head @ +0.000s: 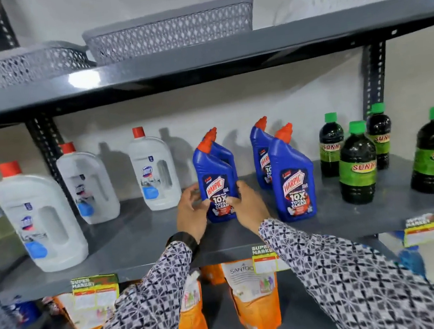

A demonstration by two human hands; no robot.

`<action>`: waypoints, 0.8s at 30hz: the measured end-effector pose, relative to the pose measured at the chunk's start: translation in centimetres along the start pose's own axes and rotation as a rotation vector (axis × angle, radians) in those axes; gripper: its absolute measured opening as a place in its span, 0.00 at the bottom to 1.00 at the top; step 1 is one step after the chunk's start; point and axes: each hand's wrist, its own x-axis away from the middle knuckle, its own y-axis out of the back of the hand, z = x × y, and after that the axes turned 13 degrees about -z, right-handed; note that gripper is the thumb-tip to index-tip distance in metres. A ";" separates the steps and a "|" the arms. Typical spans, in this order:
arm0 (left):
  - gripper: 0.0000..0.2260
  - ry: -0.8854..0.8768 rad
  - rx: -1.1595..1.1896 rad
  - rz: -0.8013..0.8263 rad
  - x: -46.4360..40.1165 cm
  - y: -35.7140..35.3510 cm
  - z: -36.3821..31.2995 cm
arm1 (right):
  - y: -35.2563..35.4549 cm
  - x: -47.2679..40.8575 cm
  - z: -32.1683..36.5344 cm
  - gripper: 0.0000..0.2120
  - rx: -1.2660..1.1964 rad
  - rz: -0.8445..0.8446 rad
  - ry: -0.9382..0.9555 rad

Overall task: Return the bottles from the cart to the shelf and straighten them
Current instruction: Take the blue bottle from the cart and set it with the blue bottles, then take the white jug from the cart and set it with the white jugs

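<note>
Harpic bottles (217,183) mid-shelf (137,238); Domex jugs (155,172) left, Sunny bottles (357,165) right.

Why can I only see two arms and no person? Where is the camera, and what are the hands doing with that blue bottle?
The camera sits on the person's head and looks forward and down, so you see only their patterned sleeves and two bare hands, no face. There is just this one picture.

The left hand and the right hand hold a blue bottle from both sides, with their fingers on its label. It stands upright on the grey shelf, with another blue bottle right behind it.

On the same shelf stand white bottles with red caps to the left, two more blue ones to the right, then dark bottles with green caps. Baskets sit on the shelf above, and orange pouches below.
</note>
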 end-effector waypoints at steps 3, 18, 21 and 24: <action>0.19 -0.005 -0.010 0.021 0.3 0.0 0.3 | 0.3 0.2 -0.2 0.17 -0.028 0.016 -0.003; 0.12 -0.121 -0.182 -0.364 19.6 18.1 2.3 | -0.7 16.1 -0.9 0.18 -0.124 0.128 0.676; 0.11 0.046 -0.249 -0.513 26.3 23.7 7.9 | -6.5 22.4 -3.0 0.17 -0.086 0.413 0.766; 0.13 0.270 -0.304 -0.657 32.5 29.2 14.7 | -13.3 28.9 -5.5 0.20 -0.065 0.686 0.730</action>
